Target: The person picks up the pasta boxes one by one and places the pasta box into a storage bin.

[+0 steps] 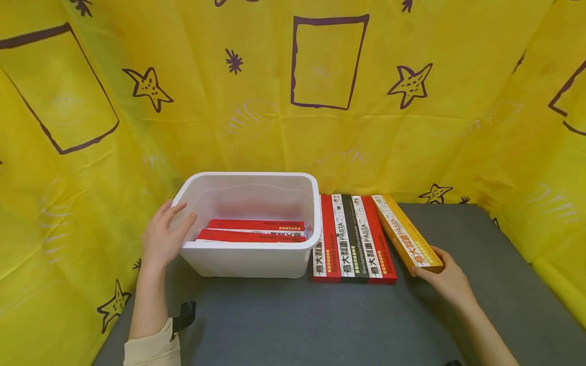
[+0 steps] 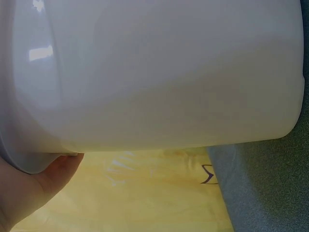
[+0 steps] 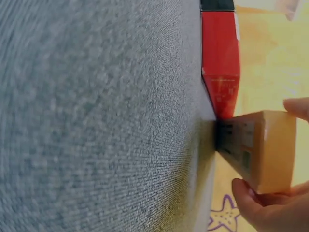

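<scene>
My left hand (image 1: 165,234) grips the left rim of a white plastic tub (image 1: 249,262); the left wrist view shows fingers tucked under the rim's outer side. Inside the tub lie red tomato sauce pasta boxes (image 1: 256,235). At the right, my right hand (image 1: 448,279) holds the near end of an orange pasta box (image 1: 407,231) between thumb and fingers. In the right wrist view this near end (image 3: 277,152) is tilted up from the table, the far end low beside a red box.
Right of the tub lie a red pasta box (image 1: 327,239), a black pepper one (image 1: 350,239) and another red one (image 1: 377,239), side by side. They rest on a dark grey table (image 1: 293,320). A yellow patterned cloth (image 1: 274,137) hangs behind and at both sides.
</scene>
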The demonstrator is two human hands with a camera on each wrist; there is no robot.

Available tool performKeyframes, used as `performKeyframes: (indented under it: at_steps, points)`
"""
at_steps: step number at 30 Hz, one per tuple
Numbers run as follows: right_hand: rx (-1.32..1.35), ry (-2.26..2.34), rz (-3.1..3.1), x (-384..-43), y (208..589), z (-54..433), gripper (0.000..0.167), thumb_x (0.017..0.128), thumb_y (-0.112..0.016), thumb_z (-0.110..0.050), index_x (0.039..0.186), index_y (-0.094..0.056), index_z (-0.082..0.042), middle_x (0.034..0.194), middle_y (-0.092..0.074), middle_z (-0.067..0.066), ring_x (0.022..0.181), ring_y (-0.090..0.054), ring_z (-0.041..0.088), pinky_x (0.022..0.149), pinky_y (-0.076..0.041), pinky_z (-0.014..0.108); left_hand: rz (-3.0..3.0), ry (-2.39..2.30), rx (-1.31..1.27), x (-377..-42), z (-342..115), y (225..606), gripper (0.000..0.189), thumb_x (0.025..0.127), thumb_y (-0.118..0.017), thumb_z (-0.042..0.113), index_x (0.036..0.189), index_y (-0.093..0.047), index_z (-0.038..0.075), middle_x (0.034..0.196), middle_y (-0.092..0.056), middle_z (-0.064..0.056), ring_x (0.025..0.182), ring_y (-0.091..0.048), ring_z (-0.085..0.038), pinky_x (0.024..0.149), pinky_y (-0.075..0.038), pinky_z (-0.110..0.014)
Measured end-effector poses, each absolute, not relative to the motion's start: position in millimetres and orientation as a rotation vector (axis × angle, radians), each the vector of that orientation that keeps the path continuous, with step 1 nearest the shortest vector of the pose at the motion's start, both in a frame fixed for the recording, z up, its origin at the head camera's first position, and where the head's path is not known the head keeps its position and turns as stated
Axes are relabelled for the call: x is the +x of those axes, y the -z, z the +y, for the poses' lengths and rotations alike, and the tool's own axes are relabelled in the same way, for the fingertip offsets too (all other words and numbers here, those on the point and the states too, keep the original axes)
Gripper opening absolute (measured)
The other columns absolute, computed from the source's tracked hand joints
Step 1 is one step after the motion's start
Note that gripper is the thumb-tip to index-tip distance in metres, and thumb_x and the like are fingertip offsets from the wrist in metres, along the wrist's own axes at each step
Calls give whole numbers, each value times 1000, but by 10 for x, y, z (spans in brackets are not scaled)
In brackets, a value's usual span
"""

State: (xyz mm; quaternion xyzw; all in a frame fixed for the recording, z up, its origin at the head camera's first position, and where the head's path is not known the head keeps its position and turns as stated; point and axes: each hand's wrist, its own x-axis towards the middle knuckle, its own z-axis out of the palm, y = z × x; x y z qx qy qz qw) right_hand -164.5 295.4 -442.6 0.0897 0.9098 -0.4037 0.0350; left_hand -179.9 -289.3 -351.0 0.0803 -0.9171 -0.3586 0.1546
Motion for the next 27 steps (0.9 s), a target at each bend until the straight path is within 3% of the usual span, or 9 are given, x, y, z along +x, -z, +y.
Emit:
performKeyframes:
  at_steps: [3,5,8,11,14,18,27]
  points:
    - [367,1349,2771,-1627,4397,2937,98,86,-71,-48,154,-17,-1,146,-32,32,123,-39,42,90,-37,49,-2627,1024,232,-1801,-2889,3509,62,97,-52,44,143,-47,4,156,-26,-22,138,-24,-50,104,-14,-74]
    - [420,1415,2782,-1615,4392,2929,94,86,-71,-46,154,-21,-4,145,-35,30,119,-42,37,86,-40,38,-2629,1021,232,-1799,-2884,3509,62,97,-52,45,143,-47,4,156,-26,-22,137,-25,-50,103,-15,-74]
    - [479,1520,2813,-1599,4396,2919,86,87,-72,-41,152,-29,-6,140,-43,25,108,-48,21,75,-40,20,-2626,1034,239,-1796,-2877,3509,63,96,-52,45,143,-47,4,156,-26,-22,138,-24,-50,104,-15,-74]
    - [515,1640,2825,-1589,4398,2909,79,86,-74,-36,149,-35,-7,131,-50,14,94,-49,4,66,-40,11,-2621,1042,239,-1790,-2874,3511,63,96,-52,45,143,-46,4,156,-26,-22,138,-24,-50,103,-16,-75]
    - [513,1763,2800,-1590,4387,2902,75,86,-75,-31,147,-38,-7,118,-52,1,86,-49,-4,66,-43,10,-2615,1046,232,-1790,-2879,3518,62,97,-52,44,143,-46,4,156,-26,-22,137,-24,-51,102,-16,-75]
    - [486,1907,2731,-1600,4366,2897,71,86,-76,-24,145,-39,-7,108,-50,-11,86,-52,-6,67,-46,9,-2608,1052,228,-1785,-2884,3523,62,97,-52,44,143,-46,4,156,-26,-22,138,-24,-50,102,-17,-76]
    - [470,2213,2475,-1608,4313,2878,72,84,-75,-7,144,-36,-4,107,-49,-10,86,-53,-4,70,-46,7,-2604,1059,238,-1778,-2889,3520,63,96,-53,45,143,-47,4,156,-27,-20,138,-25,-49,102,-18,-75]
